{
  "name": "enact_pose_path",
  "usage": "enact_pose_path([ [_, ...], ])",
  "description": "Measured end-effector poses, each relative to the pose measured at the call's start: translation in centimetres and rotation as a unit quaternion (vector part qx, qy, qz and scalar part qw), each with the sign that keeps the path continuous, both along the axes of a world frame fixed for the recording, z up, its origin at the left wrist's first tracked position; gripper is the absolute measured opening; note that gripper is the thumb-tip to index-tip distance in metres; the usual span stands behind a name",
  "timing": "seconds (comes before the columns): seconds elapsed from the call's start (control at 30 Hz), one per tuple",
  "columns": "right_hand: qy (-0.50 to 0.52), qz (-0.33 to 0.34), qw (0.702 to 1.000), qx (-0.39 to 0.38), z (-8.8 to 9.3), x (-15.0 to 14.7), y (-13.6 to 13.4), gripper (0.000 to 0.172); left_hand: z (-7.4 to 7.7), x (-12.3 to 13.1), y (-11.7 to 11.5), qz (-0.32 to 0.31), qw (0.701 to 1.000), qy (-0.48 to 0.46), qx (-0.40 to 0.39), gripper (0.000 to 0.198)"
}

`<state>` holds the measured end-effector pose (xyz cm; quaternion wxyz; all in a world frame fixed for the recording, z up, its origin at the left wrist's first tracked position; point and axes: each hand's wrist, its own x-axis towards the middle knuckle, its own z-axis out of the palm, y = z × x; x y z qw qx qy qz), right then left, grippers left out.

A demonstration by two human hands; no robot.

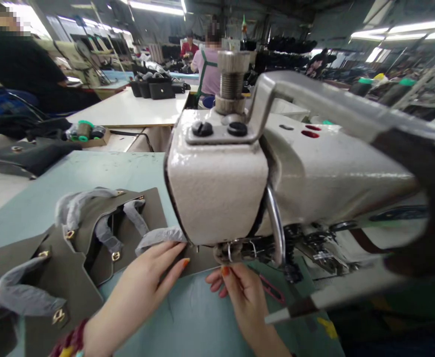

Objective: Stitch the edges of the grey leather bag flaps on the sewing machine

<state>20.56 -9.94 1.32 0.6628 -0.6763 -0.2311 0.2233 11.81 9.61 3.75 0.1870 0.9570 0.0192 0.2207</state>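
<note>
My left hand (146, 275) lies with fingers stretched out on a grey-brown leather-like panel (198, 260), beside a handle wrapped in clear plastic (161, 235). My right hand (242, 287) is closed near the panel's front edge, thumb against the curled fingers; whatever is between them is too small to make out. Above both hands looms the white head of a sewing machine (217, 183), which hides the needle area. Left of my left hand, several more grey-brown panels (69, 267) overlap, with plastic-wrapped handles and gold buckles.
A thin pink-edged tool (273, 290) lies right of my right hand. The pale green tabletop (191, 317) runs beneath the work. Thread spools (84, 130) and a dark bag (27, 153) are at the left. Black bags (161, 89) stand on a white table behind; other people sit farther off.
</note>
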Motion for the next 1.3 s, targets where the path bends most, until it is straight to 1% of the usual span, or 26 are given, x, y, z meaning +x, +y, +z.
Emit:
enact_pose_path([
  [0.07, -0.023, 0.010, 0.999, -0.019, 0.1, 0.4, -0.1, 0.042, -0.3, -1.4, -1.2, -0.010, 1.000, -0.009, -0.008, 0.031],
  [0.13, -0.039, 0.032, 0.998, -0.031, 0.4, 0.7, -0.3, 0.040, -0.5, -1.6, -2.2, -0.025, 0.999, -0.028, -0.021, 0.035],
  [0.2, -0.053, 0.054, 0.997, -0.027, 0.6, 1.1, -0.5, 0.037, -0.5, -0.6, -3.0, -0.050, 0.998, -0.032, -0.035, 0.034],
  [0.3, -0.081, 0.059, 0.995, -0.019, 0.6, 1.3, -0.6, 0.034, 0.0, 1.8, -3.5, -0.084, 0.995, -0.031, -0.043, 0.028],
  [0.4, -0.067, 0.054, 0.996, -0.015, 0.4, 1.2, -0.4, 0.032, 1.1, 3.3, -3.6, -0.096, 0.995, -0.016, -0.027, 0.024],
  [0.5, -0.030, 0.049, 0.998, -0.014, 0.2, 0.9, -0.1, 0.032, 2.3, 3.5, -3.6, -0.092, 0.995, 0.031, -0.006, 0.017],
  [0.6, -0.038, 0.024, 0.998, -0.038, 0.2, 0.6, 0.2, 0.034, 2.8, 3.4, -3.8, -0.096, 0.994, 0.047, 0.035, 0.018],
  [0.7, -0.043, 0.001, 0.998, -0.037, 0.1, 0.4, 0.8, 0.035, 2.9, 3.4, -4.3, -0.091, 0.987, 0.062, 0.120, 0.013],
  [0.77, -0.041, -0.018, 0.999, -0.031, 0.0, 0.3, 1.2, 0.034, 3.1, 3.5, -4.6, -0.081, 0.978, 0.091, 0.171, 0.012],
  [0.83, -0.038, -0.030, 0.998, -0.038, -0.2, 0.2, 1.5, 0.033, 3.5, 3.7, -4.9, -0.081, 0.969, 0.114, 0.203, 0.013],
  [0.9, -0.032, -0.036, 0.998, -0.044, -0.3, 0.1, 1.7, 0.032, 3.9, 3.9, -5.0, -0.090, 0.963, 0.125, 0.219, 0.012],
  [1.0, -0.026, -0.048, 0.997, -0.046, -0.4, -0.1, 2.0, 0.030, 4.3, 4.1, -4.8, -0.109, 0.963, 0.119, 0.214, 0.008],
  [1.07, -0.022, -0.062, 0.997, -0.050, -0.3, -0.3, 2.1, 0.029, 4.3, 4.1, -4.7, -0.112, 0.968, 0.105, 0.200, 0.006],
  [1.2, -0.016, -0.095, 0.993, -0.062, 0.7, -0.4, 2.1, 0.023, 3.9, 4.0, -4.5, -0.103, 0.979, 0.077, 0.159, 0.010],
  [1.3, 0.006, -0.074, 0.996, -0.057, 1.6, -0.4, 1.7, 0.022, 3.6, 3.6, -4.3, -0.096, 0.987, 0.069, 0.109, 0.015],
])
